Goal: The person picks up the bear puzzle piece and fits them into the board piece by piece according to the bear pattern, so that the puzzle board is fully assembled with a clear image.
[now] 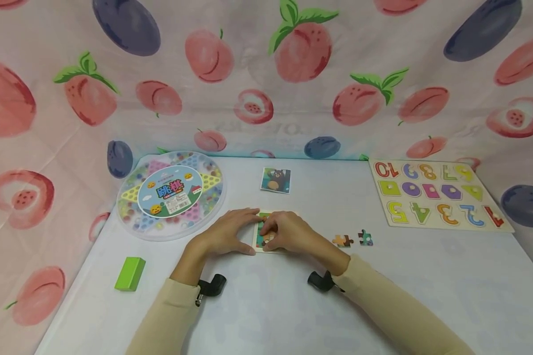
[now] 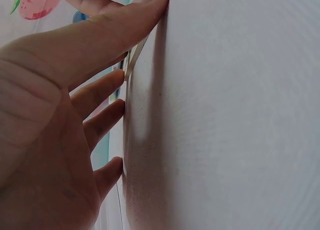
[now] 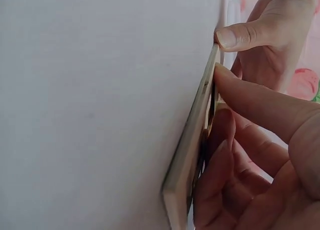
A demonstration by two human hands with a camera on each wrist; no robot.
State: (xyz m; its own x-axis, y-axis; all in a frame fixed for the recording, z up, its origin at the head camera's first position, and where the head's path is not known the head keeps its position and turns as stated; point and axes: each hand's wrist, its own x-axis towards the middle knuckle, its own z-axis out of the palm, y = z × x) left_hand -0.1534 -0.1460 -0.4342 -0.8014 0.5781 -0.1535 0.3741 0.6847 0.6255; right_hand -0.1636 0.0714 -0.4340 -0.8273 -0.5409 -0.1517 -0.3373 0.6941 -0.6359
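A small wooden puzzle board (image 1: pixel 256 241) with a green and brown picture lies on the white table in front of me. At its left edge my left hand (image 1: pixel 224 231) stays spread, thumb by the near corner and fingertips by the far corner. My right hand (image 1: pixel 291 231) bends over the board and pinches a puzzle piece (image 3: pixel 221 106) at its surface; the fingers mostly hide this piece. To the right lie two loose puzzle pieces, one orange-brown (image 1: pixel 342 241) and one teal (image 1: pixel 365 237).
A bear picture card (image 1: pixel 276 180) lies beyond the board. Far left is a round, clear Chinese checkers box (image 1: pixel 171 192), with a green block (image 1: pixel 130 273) nearer me. A wooden number and shape board (image 1: pixel 439 195) lies at the right. A peach-print cloth (image 1: pixel 253 64) hangs behind.
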